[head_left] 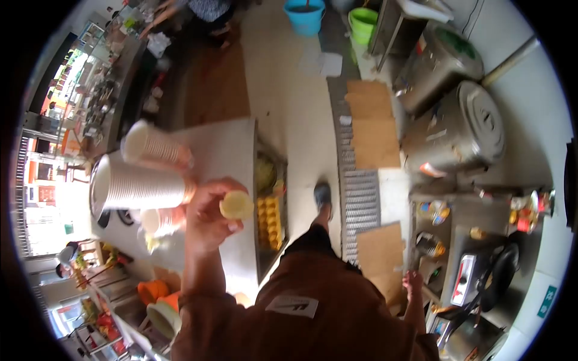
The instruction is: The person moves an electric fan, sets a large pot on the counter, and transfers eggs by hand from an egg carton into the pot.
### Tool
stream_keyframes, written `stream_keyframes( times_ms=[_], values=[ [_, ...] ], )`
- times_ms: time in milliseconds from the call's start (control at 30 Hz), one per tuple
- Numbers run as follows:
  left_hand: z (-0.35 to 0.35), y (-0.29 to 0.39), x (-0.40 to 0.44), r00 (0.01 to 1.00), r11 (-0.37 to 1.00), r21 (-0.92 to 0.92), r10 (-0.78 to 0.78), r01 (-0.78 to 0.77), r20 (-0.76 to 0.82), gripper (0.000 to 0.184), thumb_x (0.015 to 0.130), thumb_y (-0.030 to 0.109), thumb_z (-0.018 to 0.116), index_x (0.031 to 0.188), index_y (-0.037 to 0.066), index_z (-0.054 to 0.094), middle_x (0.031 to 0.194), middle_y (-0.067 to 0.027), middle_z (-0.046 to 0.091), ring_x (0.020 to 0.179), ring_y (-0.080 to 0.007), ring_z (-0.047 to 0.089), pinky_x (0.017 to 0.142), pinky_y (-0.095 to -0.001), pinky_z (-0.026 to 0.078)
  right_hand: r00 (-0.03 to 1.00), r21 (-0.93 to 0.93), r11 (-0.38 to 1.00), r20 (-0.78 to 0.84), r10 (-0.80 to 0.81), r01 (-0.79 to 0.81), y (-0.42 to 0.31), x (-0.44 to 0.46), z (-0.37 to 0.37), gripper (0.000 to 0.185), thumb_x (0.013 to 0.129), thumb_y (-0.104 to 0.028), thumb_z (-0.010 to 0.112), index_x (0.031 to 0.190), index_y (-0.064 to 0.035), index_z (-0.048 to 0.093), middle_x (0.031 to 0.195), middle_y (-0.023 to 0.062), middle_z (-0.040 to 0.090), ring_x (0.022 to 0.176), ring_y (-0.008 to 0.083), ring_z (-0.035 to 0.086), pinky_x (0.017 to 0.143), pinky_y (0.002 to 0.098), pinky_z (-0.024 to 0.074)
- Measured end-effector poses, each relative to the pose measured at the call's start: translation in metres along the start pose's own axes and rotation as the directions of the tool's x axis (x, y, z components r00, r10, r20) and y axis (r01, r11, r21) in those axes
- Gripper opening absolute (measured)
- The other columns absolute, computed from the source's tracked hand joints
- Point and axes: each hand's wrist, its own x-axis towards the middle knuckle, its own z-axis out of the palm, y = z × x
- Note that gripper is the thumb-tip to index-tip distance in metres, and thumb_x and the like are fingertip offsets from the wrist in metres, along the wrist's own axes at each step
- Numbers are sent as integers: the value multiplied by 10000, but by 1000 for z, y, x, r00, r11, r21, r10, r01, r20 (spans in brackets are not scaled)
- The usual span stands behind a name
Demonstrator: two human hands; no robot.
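Note:
My left hand (pixel 212 212) is raised over the steel table (pixel 226 144), its fingers closed around a pale yellow, rounded piece (pixel 236 205). Its exact kind I cannot make out. Just left of that hand, a tall stack of white paper cups (pixel 141 185) lies toward the window side. A second cup stack (pixel 155 146) is behind it, and a shorter one (pixel 161 221) sits in front. My right hand (pixel 413 281) hangs low at my side near the stove shelving, fingers loosely curled, with no object visible in it.
Yellow egg trays (pixel 269 222) sit on the table's lower shelf. Flattened cardboard (pixel 373 126) and a floor grate (pixel 360 201) cover the walkway. Large steel drums (pixel 451 129) line the right wall. A wok (pixel 501 277) is at lower right. Another person (pixel 211 9) stands at the far end.

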Motion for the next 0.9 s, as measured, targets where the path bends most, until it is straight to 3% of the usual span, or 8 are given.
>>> stream_keyframes(
  times_ms=[167, 500, 600, 733, 767, 800, 833, 900],
  values=[
    [-20, -8, 117, 997, 999, 52, 4, 0, -72, 451, 696, 62, 763, 1085, 4, 540, 964, -85, 573, 840, -137, 545, 718, -257, 443, 987, -98, 986, 78, 142, -134, -105, 20, 79, 76, 853, -131, 543, 868, -61, 568, 682, 34, 545, 506, 121, 507, 418, 238, 395],
    [-77, -33, 316, 996, 993, -71, 90, -90, -8, 459, 715, 169, 782, 1092, 42, 554, 1004, -110, 580, 899, -198, 558, 737, -287, 457, 988, -341, 935, 146, -49, 97, -272, 143, 209, 145, 842, -168, 549, 876, -33, 591, 684, 72, 577, 533, 159, 560, 489, 296, 485],
    [-89, -39, 372, 997, 998, -37, 56, -58, -49, 461, 717, 182, 778, 1097, 51, 552, 998, -125, 578, 879, -214, 560, 707, -281, 454, 969, -244, 970, 237, 63, -4, -302, 210, 244, 142, 830, -149, 549, 811, -10, 573, 602, 76, 529, 488, 154, 529, 423, 294, 438],
    [-105, -38, 454, 961, 985, 170, 69, -23, -269, 491, 738, 255, 759, 1105, 38, 515, 956, -120, 542, 746, -196, 534, 614, -290, 426, 976, -463, 885, 163, 146, -55, -418, 270, 313, 178, 837, -192, 577, 718, -60, 566, 577, 65, 531, 517, 165, 549, 416, 311, 436],
    [-112, -37, 475, 957, 984, 175, 90, -42, -274, 500, 740, 249, 752, 1115, 32, 502, 967, -117, 537, 754, -191, 531, 616, -289, 427, 956, -479, 875, 281, 79, 69, -428, 310, 319, 204, 830, -227, 601, 720, -55, 586, 585, 61, 560, 526, 170, 559, 436, 312, 450],
    [-120, -36, 493, 956, 985, 168, 94, -48, -278, 509, 743, 242, 746, 1125, 25, 489, 979, -114, 532, 761, -186, 528, 618, -288, 428, 886, -547, 719, 409, -218, 429, -438, 353, 331, 287, 828, -307, 600, 699, -51, 589, 593, 76, 575, 536, 212, 574, 485, 344, 466],
    [-130, -33, 507, 946, 984, 172, 97, -45, -310, 514, 731, 226, 751, 1121, 16, 490, 975, -131, 543, 777, -192, 543, 636, -291, 448, 874, -683, 547, 353, -334, 485, -477, 366, 352, 377, 826, -387, 564, 676, -41, 580, 605, 125, 581, 541, 278, 567, 529, 408, 453],
    [-154, -30, 539, 927, 978, 205, 100, -25, -362, 511, 741, 235, 741, 1124, 10, 487, 990, -117, 536, 799, -177, 538, 659, -283, 444, 826, -669, 497, 358, -434, 552, -586, 370, 392, 387, 797, -379, 529, 644, -25, 561, 652, 199, 568, 612, 350, 554, 580, 466, 411]
  ],
)
